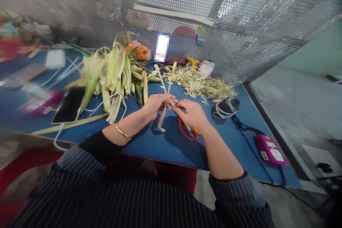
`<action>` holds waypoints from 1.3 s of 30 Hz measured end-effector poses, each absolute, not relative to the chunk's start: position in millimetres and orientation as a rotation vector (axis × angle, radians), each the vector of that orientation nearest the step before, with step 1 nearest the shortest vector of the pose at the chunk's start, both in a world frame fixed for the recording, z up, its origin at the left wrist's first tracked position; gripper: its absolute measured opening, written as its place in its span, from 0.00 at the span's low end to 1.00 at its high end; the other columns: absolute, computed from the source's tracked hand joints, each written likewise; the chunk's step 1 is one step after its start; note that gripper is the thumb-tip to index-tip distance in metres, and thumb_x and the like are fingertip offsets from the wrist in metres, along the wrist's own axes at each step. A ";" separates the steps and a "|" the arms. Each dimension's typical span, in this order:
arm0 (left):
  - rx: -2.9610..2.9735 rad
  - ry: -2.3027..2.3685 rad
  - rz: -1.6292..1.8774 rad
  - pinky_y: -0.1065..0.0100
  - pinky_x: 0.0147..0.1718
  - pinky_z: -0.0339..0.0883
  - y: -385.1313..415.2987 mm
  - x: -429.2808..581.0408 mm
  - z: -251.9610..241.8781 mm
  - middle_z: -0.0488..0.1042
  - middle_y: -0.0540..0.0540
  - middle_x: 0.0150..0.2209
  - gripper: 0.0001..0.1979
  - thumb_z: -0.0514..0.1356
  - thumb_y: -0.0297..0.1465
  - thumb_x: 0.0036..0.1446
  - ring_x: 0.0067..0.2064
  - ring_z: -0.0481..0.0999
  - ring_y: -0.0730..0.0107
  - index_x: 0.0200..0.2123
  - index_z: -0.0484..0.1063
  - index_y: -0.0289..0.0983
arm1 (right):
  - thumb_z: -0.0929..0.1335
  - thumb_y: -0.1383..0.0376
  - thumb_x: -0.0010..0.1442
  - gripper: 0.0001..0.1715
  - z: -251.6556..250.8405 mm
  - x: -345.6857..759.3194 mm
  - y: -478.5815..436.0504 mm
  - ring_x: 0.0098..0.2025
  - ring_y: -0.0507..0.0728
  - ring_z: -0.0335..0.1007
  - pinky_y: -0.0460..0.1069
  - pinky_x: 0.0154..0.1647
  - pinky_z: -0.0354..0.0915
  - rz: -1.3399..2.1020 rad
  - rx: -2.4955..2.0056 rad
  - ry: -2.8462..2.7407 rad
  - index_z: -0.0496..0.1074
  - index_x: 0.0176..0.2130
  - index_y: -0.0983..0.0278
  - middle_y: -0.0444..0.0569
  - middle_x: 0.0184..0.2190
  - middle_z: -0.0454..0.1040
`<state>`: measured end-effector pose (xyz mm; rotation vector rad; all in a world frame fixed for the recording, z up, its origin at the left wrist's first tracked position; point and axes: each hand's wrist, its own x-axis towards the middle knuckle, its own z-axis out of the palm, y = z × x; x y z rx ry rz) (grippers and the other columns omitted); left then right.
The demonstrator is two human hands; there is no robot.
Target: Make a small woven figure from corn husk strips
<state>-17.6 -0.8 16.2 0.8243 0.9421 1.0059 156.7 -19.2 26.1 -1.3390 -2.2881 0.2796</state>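
Observation:
My left hand (pixel 157 105) is closed in a pinch on pale yellow-green leaf strips (pixel 157 72). Two strip ends cross above the fingers and stick up in a V, while a wider, curled end (pixel 161 123) dangles beneath. Close by on the right, my right hand (pixel 193 112) is closed, with its fingertips at the same strips. Scissors (pixel 188 134) with red handles sit in that hand; the loops show below the palm and a bit of metal blade shows between the hands. Fingers hide most of the blades.
A bundle of pale leaves (pixel 113 74) lies left on the blue table (pixel 155 146), beside a cabled phone (pixel 70 105). Leaf scraps (pixel 203 83) are heaped behind my hands. A cord-wrapped black cylinder (pixel 226 108) and purple box (pixel 270 150) are right. Perforated mesh (pixel 173 14) stands behind.

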 end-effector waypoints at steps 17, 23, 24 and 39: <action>1.387 1.121 0.687 0.75 0.14 0.47 -20.4 -2.8 10.2 0.70 0.49 0.14 0.15 0.58 0.36 0.56 0.12 0.58 0.82 0.27 0.79 0.32 | 0.64 0.61 0.62 0.11 29.7 148.3 -32.8 0.26 0.51 0.66 0.47 0.28 0.61 0.403 -1.170 -1.714 0.73 0.33 0.63 0.45 0.25 0.72; 0.745 0.970 0.791 0.75 0.24 0.64 0.1 -15.9 20.0 0.73 0.47 0.19 0.12 0.57 0.27 0.58 0.20 0.70 0.78 0.24 0.75 0.31 | 0.66 0.70 0.61 0.08 20.2 143.3 -42.1 0.33 0.53 0.70 0.48 0.33 0.61 -0.388 -0.762 -2.206 0.73 0.41 0.63 0.48 0.33 0.77; 0.689 0.945 0.811 0.74 0.28 0.67 2.7 -18.2 21.4 0.75 0.46 0.21 0.12 0.57 0.27 0.59 0.23 0.73 0.77 0.25 0.75 0.31 | 0.66 0.71 0.60 0.09 17.6 141.9 -42.0 0.34 0.54 0.70 0.49 0.33 0.60 -0.521 -0.720 -2.295 0.72 0.42 0.64 0.49 0.34 0.77; 0.471 0.756 0.929 0.76 0.28 0.71 14.9 -35.0 27.5 0.80 0.36 0.35 0.13 0.53 0.26 0.63 0.31 0.79 0.73 0.32 0.76 0.27 | 0.60 0.70 0.63 0.16 12.3 133.4 -29.7 0.43 0.61 0.68 0.56 0.50 0.63 -0.523 -0.712 -2.684 0.69 0.47 0.73 0.58 0.38 0.73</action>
